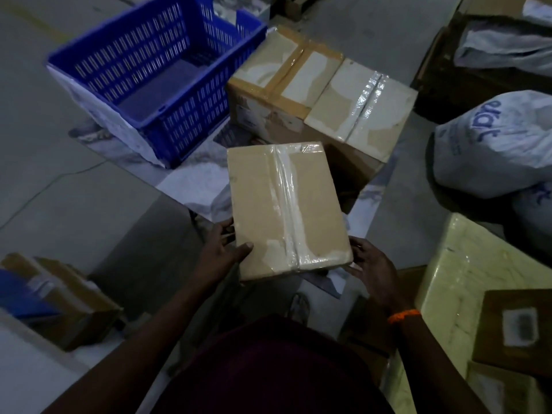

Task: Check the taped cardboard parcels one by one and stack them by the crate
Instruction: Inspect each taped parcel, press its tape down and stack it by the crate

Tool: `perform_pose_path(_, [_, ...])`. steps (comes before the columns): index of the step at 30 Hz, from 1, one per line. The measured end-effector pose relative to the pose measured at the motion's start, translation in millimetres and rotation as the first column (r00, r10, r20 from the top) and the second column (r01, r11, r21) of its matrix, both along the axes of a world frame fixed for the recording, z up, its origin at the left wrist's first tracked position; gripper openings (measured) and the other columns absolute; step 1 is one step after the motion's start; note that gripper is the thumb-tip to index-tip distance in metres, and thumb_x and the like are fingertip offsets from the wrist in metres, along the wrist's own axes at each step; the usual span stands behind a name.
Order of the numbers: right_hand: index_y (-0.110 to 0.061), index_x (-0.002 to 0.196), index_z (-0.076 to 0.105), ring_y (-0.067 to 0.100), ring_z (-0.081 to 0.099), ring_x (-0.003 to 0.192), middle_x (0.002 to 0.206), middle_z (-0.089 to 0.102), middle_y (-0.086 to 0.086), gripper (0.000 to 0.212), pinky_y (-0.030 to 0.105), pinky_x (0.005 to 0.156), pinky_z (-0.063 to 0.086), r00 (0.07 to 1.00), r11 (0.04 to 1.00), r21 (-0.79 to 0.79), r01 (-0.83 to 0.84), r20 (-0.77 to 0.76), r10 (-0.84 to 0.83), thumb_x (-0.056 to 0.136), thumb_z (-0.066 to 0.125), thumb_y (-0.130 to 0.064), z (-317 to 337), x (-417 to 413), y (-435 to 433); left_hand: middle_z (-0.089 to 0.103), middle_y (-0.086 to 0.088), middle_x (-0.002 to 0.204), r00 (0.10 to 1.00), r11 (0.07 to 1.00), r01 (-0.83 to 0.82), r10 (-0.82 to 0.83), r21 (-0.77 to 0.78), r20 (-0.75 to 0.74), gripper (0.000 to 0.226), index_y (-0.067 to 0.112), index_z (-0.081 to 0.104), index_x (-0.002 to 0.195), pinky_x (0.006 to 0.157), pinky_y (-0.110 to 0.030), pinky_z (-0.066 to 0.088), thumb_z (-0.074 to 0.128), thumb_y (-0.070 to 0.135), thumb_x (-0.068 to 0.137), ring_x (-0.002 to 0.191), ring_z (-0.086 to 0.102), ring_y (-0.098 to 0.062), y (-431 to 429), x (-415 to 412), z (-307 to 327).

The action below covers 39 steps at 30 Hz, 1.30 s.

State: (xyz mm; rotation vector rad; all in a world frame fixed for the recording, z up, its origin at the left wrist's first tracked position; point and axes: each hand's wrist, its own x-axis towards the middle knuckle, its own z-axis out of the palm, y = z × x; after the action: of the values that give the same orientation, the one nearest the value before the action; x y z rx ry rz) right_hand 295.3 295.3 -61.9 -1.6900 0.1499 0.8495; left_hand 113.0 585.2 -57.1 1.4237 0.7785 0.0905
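Observation:
I hold a flat brown cardboard parcel (283,207) above the floor, clear tape running down its middle. My left hand (222,246) grips its near left corner, thumb on top and fingers underneath. My right hand (370,265) holds the near right corner from the side and below. Beyond the parcel, two taped cardboard parcels stand side by side on the floor: one with brown tape (277,82) and one with clear tape (361,106). Left of them stands the blue slatted plastic crate (125,64), which has nothing inside.
Grey printed sacks (495,144) lie at the right. A yellowish wrapped block (466,282) with a small labelled box (516,327) on it sits near right. More cartons (68,297) rest at the lower left. White sheeting (191,180) lies under the crate.

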Motion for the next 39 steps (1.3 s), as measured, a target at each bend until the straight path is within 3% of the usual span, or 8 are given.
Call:
perform_pose_path(3, [-0.024,0.105,0.075,0.015,0.074,0.101,0.107,0.078,0.003,0.021,0.027,0.075,0.058,0.992,0.997,-0.078,-0.015,0.120,0.025,0.102,0.055,-0.018,8.9,0.2,6.5,0.059,-0.004,0.137,1.000,1.000,0.005,-0.005,0.017,0.009,0.088,0.021,0.048,0.139,0.096,-0.055,0.055,0.084,0.052,0.065,0.124,0.059,-0.023,-1.0,1.2,-3.6])
perform_pose_path(6, [-0.024,0.098,0.073,0.024,0.073,0.101,0.104,0.076,0.007,0.016,0.034,0.077,0.057,0.920,0.962,-0.270,-0.047,0.363,0.147,0.104,0.058,-0.026,10.4,5.8,19.4,0.056,-0.002,0.141,0.999,0.994,0.038,-0.036,0.107,-0.026,0.092,0.025,0.043,0.144,0.098,-0.055,0.054,0.080,0.061,0.068,0.127,0.057,-0.022,-1.7,2.4,-6.6])
perform_pose_path(8, [-0.018,0.123,0.069,0.029,0.065,0.118,0.123,0.071,0.010,0.025,0.031,0.091,0.049,0.793,0.898,-0.438,-0.045,0.531,0.299,0.103,0.061,-0.031,14.0,12.6,35.9,0.044,-0.001,0.152,0.996,0.944,0.093,-0.083,0.318,-0.043,0.089,0.032,0.032,0.151,0.108,-0.054,0.045,0.071,0.065,0.078,0.137,0.047,-0.023,0.2,12.7,-6.1])
perform_pose_path(12, [-0.003,0.154,0.040,0.031,0.032,0.152,0.162,0.038,0.019,0.063,0.038,0.121,0.025,0.423,0.824,-0.543,-0.159,0.717,0.554,0.104,0.049,-0.040,19.7,33.3,96.6,0.010,-0.006,0.169,0.985,0.627,0.173,-0.127,0.759,-0.120,0.081,0.022,0.012,0.162,0.122,-0.046,0.014,0.049,0.053,0.097,0.155,0.008,-0.024,5.5,62.8,6.2])
perform_pose_path(16, [-0.003,0.160,0.027,0.033,0.019,0.157,0.168,0.023,0.019,0.071,0.050,0.125,0.023,0.127,0.599,-0.763,-0.242,0.587,0.799,0.104,0.029,-0.046,13.6,51.6,164.4,-0.008,-0.004,0.169,0.915,0.377,0.402,-0.210,0.835,-0.345,0.068,0.018,0.003,0.163,0.125,-0.043,-0.005,0.032,0.046,0.108,0.153,-0.015,-0.016,11.4,117.6,3.1])
perform_pose_path(22, [-0.011,0.164,0.018,0.024,0.010,0.160,0.172,0.015,0.011,0.065,0.047,0.128,0.009,0.105,0.570,-0.799,-0.190,0.561,0.821,0.108,0.031,-0.041,-10.1,63.2,182.7,-0.002,-0.013,0.169,0.857,0.176,0.508,-0.200,0.843,-0.474,0.065,0.009,0.007,0.162,0.126,-0.052,0.007,0.014,0.039,0.105,0.157,-0.004,-0.027,11.9,128.3,-13.9])
perform_pose_path(32, [-0.011,0.164,0.018,0.025,0.010,0.160,0.172,0.012,0.012,0.065,0.049,0.128,0.009,0.079,0.564,-0.811,-0.156,0.559,0.826,0.108,0.030,-0.041,-18.1,64.8,185.7,0.004,-0.014,0.169,0.858,0.166,0.510,-0.166,0.844,-0.486,0.064,0.009,0.013,0.162,0.126,-0.052,0.011,0.011,0.040,0.105,0.157,0.002,-0.027,9.8,132.6,-13.1])
perform_pose_path(39, [-0.010,0.162,0.027,0.026,0.021,0.157,0.169,0.025,0.013,0.061,0.049,0.128,0.013,0.096,0.605,-0.768,-0.208,0.600,0.794,0.108,0.035,-0.038,-15.2,45.0,154.1,-0.015,-0.008,0.168,0.817,0.183,0.568,-0.241,0.802,-0.524,0.069,0.016,-0.010,0.158,0.126,-0.051,0.000,0.001,0.049,0.099,0.155,-0.016,-0.023,-7.5,105.0,-2.2])
